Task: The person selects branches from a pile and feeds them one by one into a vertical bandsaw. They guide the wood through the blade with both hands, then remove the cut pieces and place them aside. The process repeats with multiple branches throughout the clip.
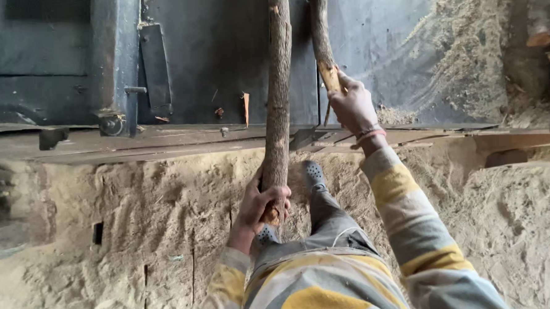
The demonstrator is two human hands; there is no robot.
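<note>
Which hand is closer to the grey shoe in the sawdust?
Left. The left hand grips the straight log's end just beside the shoe; the right hand holds the other log higher up, farther away.

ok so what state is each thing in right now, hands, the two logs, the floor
left hand: shut on the near end of the thicker log
right hand: shut on the end of the thinner log
thicker log: bark on, lifted, pointing away
thinner log: lifted, cut end pale
floor: covered in sawdust
sawdust pile: heaped against the dark wall
</note>
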